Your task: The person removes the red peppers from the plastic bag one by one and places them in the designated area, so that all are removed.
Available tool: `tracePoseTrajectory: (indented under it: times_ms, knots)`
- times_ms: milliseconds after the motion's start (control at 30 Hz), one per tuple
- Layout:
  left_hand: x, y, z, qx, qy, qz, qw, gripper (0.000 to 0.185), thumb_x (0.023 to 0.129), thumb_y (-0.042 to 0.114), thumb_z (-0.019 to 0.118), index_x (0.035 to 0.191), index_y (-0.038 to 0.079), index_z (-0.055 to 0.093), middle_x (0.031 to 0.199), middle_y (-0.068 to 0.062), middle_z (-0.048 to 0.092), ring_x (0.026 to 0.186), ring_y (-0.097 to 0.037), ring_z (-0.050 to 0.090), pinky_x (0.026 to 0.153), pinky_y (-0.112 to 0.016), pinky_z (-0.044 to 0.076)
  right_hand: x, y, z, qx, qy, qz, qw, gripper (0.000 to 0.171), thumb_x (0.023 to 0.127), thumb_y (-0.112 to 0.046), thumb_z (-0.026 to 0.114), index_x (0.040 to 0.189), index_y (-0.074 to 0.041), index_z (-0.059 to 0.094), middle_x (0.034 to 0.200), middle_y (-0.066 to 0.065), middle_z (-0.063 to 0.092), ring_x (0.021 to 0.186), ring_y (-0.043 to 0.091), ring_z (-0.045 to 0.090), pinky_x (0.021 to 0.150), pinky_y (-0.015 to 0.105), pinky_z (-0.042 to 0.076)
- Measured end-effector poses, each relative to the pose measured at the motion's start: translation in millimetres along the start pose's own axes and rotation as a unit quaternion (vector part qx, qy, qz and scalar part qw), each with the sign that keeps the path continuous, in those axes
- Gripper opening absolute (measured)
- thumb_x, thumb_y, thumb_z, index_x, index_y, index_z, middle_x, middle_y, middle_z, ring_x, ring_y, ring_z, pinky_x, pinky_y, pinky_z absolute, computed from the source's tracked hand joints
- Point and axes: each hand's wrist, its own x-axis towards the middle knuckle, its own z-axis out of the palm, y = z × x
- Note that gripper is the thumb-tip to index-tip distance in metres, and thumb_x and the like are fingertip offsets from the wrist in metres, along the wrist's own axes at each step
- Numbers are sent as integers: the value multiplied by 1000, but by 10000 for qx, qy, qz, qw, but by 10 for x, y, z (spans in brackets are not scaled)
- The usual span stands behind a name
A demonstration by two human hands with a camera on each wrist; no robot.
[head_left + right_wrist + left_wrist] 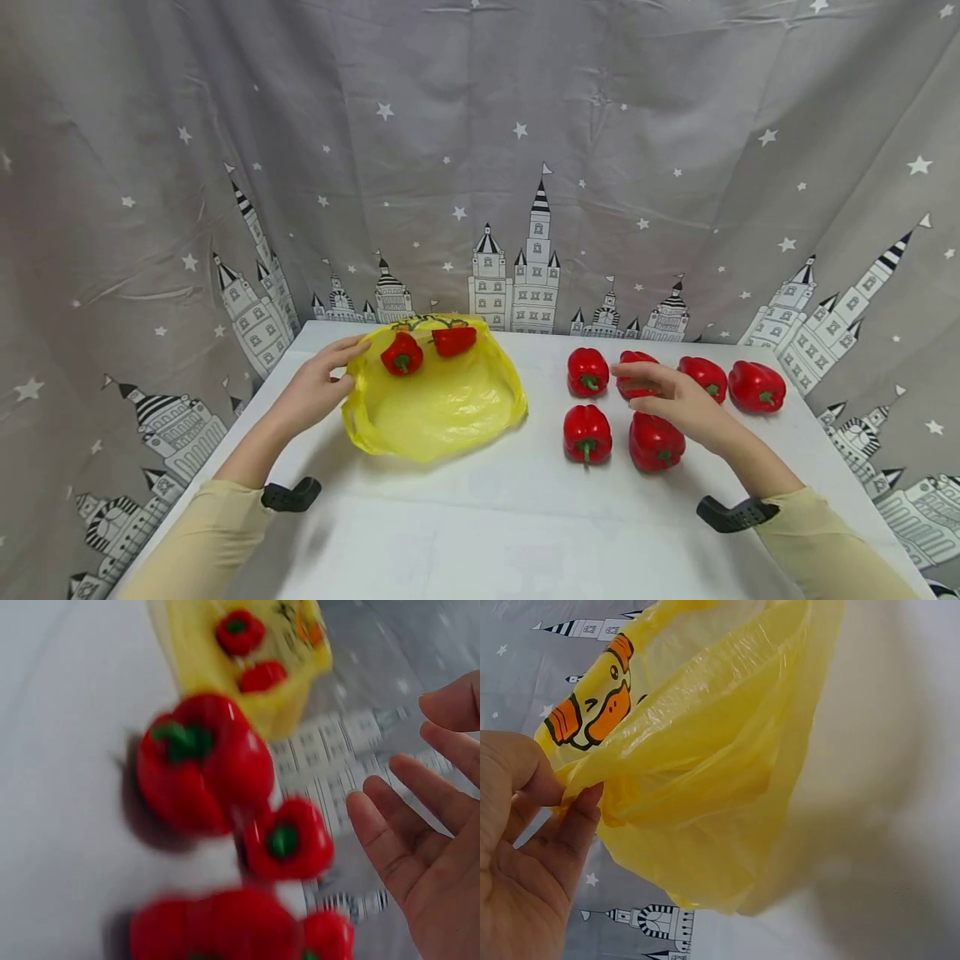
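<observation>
White surface [487, 533] bears the yellow bag [435, 417], whose left rim [356, 417] the left hand [318, 383] pinches and should keep wide, while the right hand [686, 404], empty and loosely spread, would best cup the nearby red peppers [587, 429] singly.

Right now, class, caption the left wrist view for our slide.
Left fingers pinch a yellow bag printed with an orange-beaked cartoon face.

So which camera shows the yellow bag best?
The head view: nearly the whole yellow bag shows, with two peppers inside. The left wrist view shows its side, pinched by the left hand; the right wrist view crops it at the top.
</observation>
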Motion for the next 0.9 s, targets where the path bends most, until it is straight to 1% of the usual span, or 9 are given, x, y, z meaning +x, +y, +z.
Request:
tracePoseTrajectory:
  times_ms: [133, 233, 300, 400, 500, 600, 700, 833, 900]
  knots:
    - [44, 23, -17, -30, -6, -99, 9999, 60, 97, 5, 49, 156, 8, 43, 164, -11, 31, 144, -41, 36, 106, -62, 43, 212, -175, 251, -64, -430, -173, 9989, 56, 90, -18, 74, 144, -23, 58, 140, 11, 58, 128, 36, 54, 93, 47, 57]
    - [78, 41, -33, -37, -27, -188, 9998, 61, 97, 5, 49, 157, 9, 41, 165, -11, 29, 144, -42, 35, 107, -63, 41, 372, -295, 439, -16, -730, -176, 9972, 56, 90, -19, 74, 144, -26, 59, 138, 4, 60, 127, 31, 56, 91, 44, 57]
    - [102, 51, -44, -30, -21, -212, 9998, 62, 96, 6, 49, 158, 10, 41, 166, -11, 27, 145, -42, 34, 108, -63, 40, 474, -374, 560, 18, -922, -154, 9956, 56, 90, -20, 73, 144, -26, 58, 138, 2, 60, 127, 31, 56, 91, 44, 58]
    - [133, 79, -64, -20, -3, -224, 9997, 64, 95, 6, 50, 158, 11, 40, 166, -12, 26, 144, -43, 34, 109, -64, 38, 623, -475, 730, -102, -1161, -220, 9929, 56, 91, -18, 71, 145, -25, 58, 139, 1, 60, 126, 29, 57, 93, 44, 57]
    - [165, 101, -78, -11, 48, -228, 9997, 64, 95, 6, 50, 158, 10, 39, 166, -13, 26, 141, -43, 37, 109, -64, 39, 776, -550, 900, -134, -1413, -370, 9892, 54, 92, -16, 67, 145, -24, 59, 141, 0, 59, 127, 27, 56, 98, 44, 54]
    - [192, 117, -91, -18, 111, -235, 9997, 64, 95, 6, 50, 158, 9, 39, 166, -14, 27, 137, -42, 41, 109, -63, 39, 930, -597, 1077, -22, -1643, -484, 9852, 54, 93, -14, 64, 145, -25, 58, 144, -3, 56, 130, 25, 54, 102, 43, 51]
    - [218, 126, -104, -71, 140, -243, 9996, 63, 96, 6, 50, 158, 9, 39, 166, -13, 28, 135, -41, 42, 108, -61, 41, 1071, -628, 1242, -10, -1815, -548, 9819, 56, 93, -14, 63, 147, -26, 55, 147, -6, 52, 134, 22, 50, 105, 41, 49]
    - [239, 141, -126, -158, 121, -289, 9994, 64, 95, 7, 50, 158, 10, 39, 166, -11, 27, 134, -40, 42, 106, -58, 45, 1243, -680, 1437, -67, -1926, -661, 9790, 60, 93, -14, 63, 150, -26, 51, 152, -6, 48, 137, 22, 47, 108, 38, 46]
    - [249, 145, -145, -182, 117, -300, 9993, 64, 95, 6, 50, 158, 9, 39, 166, -11, 27, 134, -40, 42, 105, -57, 46, 1330, -700, 1529, -88, -1938, -751, 9781, 61, 93, -14, 62, 152, -25, 49, 154, -4, 45, 138, 25, 46, 108, 38, 45]
